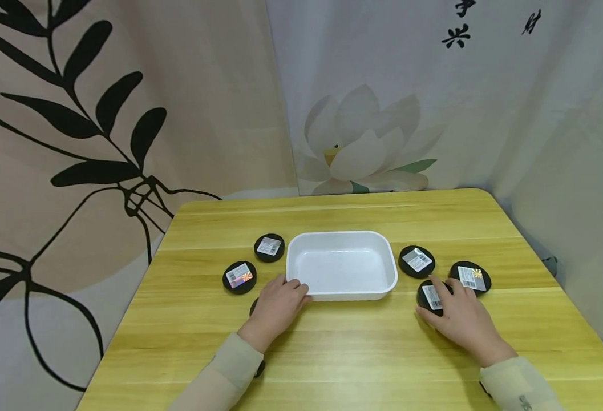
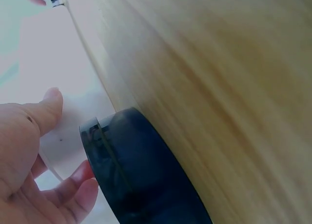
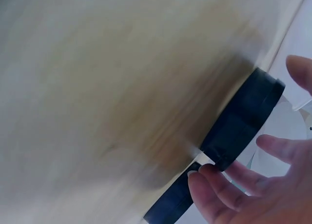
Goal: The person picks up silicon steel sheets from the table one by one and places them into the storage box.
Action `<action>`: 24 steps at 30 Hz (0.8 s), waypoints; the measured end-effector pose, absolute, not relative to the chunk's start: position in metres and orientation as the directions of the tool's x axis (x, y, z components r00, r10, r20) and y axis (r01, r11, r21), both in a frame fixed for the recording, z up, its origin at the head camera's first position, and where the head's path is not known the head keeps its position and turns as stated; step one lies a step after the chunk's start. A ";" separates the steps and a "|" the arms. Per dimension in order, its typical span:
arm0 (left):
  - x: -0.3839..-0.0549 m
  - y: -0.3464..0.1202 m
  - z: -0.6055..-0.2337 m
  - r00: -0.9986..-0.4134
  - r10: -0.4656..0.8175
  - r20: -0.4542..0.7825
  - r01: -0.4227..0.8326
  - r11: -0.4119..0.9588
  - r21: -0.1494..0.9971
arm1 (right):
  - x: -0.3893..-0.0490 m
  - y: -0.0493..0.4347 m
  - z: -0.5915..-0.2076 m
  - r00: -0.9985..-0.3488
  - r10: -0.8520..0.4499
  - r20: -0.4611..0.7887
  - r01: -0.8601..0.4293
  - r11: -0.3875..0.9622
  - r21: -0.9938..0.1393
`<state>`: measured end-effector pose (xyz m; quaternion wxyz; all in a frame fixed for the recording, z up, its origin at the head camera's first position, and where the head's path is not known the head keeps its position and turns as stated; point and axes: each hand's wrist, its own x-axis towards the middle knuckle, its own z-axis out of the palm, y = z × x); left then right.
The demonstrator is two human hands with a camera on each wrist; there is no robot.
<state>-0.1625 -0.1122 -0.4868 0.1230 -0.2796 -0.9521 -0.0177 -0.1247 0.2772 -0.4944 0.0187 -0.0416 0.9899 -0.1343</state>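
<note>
A white rectangular tray (image 1: 341,298) lies on the wooden table. My left hand (image 1: 279,305) holds its near left corner, thumb against the front wall in the left wrist view. Beside those fingers stands a flat round black container (image 2: 146,170), partly hidden by the hand in the head view. To the tray's right, my right hand (image 1: 457,315) is spread around another round black container (image 1: 431,297) with a barcode label. Its thumb looks apart from the container in the right wrist view. The ring-side fingertips are close to a second labelled black container (image 1: 470,277).
Another black container (image 1: 416,261) sits by the tray's right side. Two more, one upper (image 1: 269,248) and one lower (image 1: 239,277), lie left of it. A dark edge (image 1: 260,369) shows beside my left sleeve. Printed curtains (image 1: 219,114) hang behind the table.
</note>
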 end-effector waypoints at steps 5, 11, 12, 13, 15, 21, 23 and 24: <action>-0.164 -0.113 -0.490 -0.813 0.533 0.234 0.541 0.840 -0.036 | -0.128 0.280 -0.497 -0.996 -0.082 -0.034 -0.068 0.952 -0.299; -0.165 -0.113 -0.492 -0.809 0.535 0.243 0.543 0.839 -0.037 | -0.131 0.284 -0.498 -0.996 -0.078 -0.052 -0.056 0.941 -0.334; -0.165 -0.113 -0.492 -0.808 0.536 0.246 0.545 0.838 -0.037 | -0.131 0.285 -0.498 -0.995 -0.079 -0.056 -0.055 0.938 -0.342; -0.165 -0.113 -0.492 -0.806 0.537 0.248 0.546 0.837 -0.039 | -0.131 0.285 -0.498 -0.995 -0.079 -0.061 -0.053 0.935 -0.350; -0.165 -0.113 -0.492 -0.805 0.540 0.247 0.547 0.836 -0.043 | -0.131 0.285 -0.498 -0.994 -0.078 -0.071 -0.047 0.929 -0.366; -0.165 -0.113 -0.491 -0.807 0.540 0.237 0.546 0.836 -0.047 | -0.134 0.286 -0.497 -0.993 -0.073 -0.095 -0.028 0.911 -0.412; -0.166 -0.113 -0.491 -0.808 0.540 0.235 0.545 0.837 -0.047 | -0.135 0.287 -0.498 -0.993 -0.068 -0.099 -0.020 0.906 -0.423; -0.165 -0.113 -0.491 -0.808 0.540 0.236 0.546 0.837 -0.045 | -0.135 0.288 -0.498 -0.993 -0.064 -0.102 -0.014 0.905 -0.425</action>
